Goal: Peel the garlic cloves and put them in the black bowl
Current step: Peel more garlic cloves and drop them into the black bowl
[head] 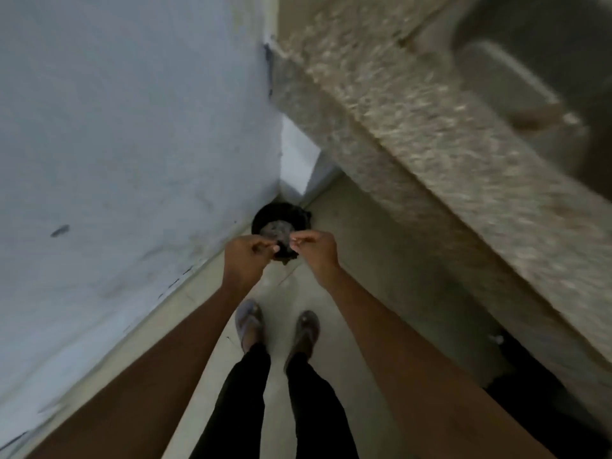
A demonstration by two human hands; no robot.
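Wall (116, 127): pale, fills the 9 to 11 o'clock part of the view and meets the floor (357, 260) along a diagonal seam.

Left hand (246, 253): just left of centre, fingers curled inward, thumb and forefinger pinched together. Whether they hold a garlic clove or only skin is too small and blurred to tell.

Black container (265, 215): on the floor in the corner, just beyond both hands toward 12 o'clock. It holds a grey, papery heap (276, 231). It looks more like a bin taking the peelings than the black bowl, though that is a judgement.

Right hand (318, 246): just right of centre, fingertips (295, 241) pinched on a small pale scrap, probably peel, over the container.

Feet (278, 329): at 6 o'clock, standing on the floor.

Stone counter (430, 144): runs from 12 to 4 o'clock.

Progress: peeling appears to be under way. No peeled cloves and no certain bowl are in view, so neither the count done nor the count left can be given.
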